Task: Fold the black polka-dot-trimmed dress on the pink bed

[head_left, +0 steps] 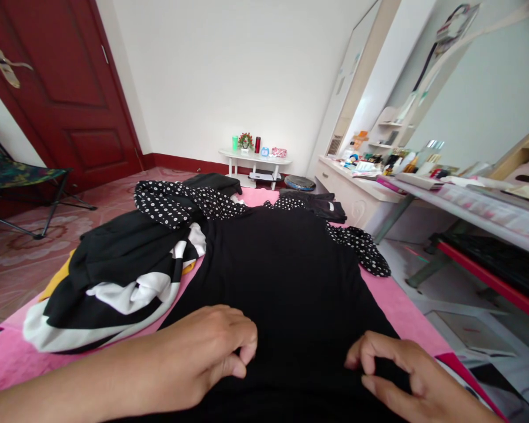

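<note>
1. The black garment (282, 276) lies spread on the pink sheet (408, 314), directly in front of the person and running away from them; its middle shows between the two hands, and more of it reaches the bottom edge of the view.
2. The left hand (211, 346) is over the garment's near left part, fingers curled and thumb tip close to the forefinger; whether cloth is pinched there, I cannot tell.
3. The right hand (423, 379) is over its near right part, fingers bent, with a gap between thumb and forefinger; whether it grips or touches cloth, I cannot tell.
4. The hands are well apart, with flat black cloth between them.
5. Beyond them, dotted cloth lies at the garment's far left (171, 202) and far right (364, 249).
6. A clothes pile (114, 252), black, white and yellow, sits left of the garment, past the left forearm.
7. Dark clothes (321, 205) lie at its far right end, near the dotted cloth.
</note>
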### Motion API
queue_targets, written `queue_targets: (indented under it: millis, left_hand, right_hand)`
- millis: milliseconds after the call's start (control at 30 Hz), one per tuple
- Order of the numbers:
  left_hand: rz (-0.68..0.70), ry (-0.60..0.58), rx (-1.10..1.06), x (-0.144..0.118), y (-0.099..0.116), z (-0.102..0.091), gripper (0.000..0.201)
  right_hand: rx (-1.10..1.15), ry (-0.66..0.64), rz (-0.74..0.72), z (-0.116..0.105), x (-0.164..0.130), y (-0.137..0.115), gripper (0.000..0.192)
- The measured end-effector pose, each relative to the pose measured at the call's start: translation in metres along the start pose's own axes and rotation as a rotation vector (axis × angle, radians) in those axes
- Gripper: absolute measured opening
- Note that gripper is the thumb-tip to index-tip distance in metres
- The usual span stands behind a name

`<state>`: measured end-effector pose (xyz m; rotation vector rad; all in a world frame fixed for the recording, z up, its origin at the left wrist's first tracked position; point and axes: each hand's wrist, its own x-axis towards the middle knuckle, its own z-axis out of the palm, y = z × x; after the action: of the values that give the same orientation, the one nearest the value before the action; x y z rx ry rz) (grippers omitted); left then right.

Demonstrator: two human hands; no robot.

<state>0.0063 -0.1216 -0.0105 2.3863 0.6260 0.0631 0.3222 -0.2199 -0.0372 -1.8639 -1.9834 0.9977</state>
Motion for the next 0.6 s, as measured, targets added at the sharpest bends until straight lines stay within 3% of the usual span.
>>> queue_targets:
  millis: [200, 333, 400, 500, 533, 600]
  left_hand:
    - [-0.058, -0.064, 0.086, 0.003, -0.004, 0.010, 0.018]
    - [0.000, -0.130, 0.151, 0.020, -0.016, 0.020, 0.012]
    - [0.071, -0.183, 0.153, 0.037, -0.020, 0.018, 0.003]
    - [0.127, -0.225, 0.106, 0.077, -0.023, 0.010, 0.014]
    - [0.134, -0.191, 0.091, 0.095, -0.024, 0.008, 0.015]
    - [0.169, -0.011, 0.105, 0.130, -0.029, 0.011, 0.019]
  right_hand:
    - [-0.061, -0.039, -0.014, 0.012, 0.005, 0.009, 0.011]
    - [-0.125, -0.075, -0.011, 0.022, 0.013, 0.001, 0.006]
    - [-0.149, -0.129, 0.017, 0.024, 0.016, -0.009, 0.007]
    - [-0.186, -0.173, 0.048, 0.025, 0.020, -0.021, 0.016]
    - [-0.201, -0.181, 0.050, 0.027, 0.022, -0.023, 0.019]
    - [-0.221, -0.194, 0.042, 0.031, 0.027, -0.021, 0.021]
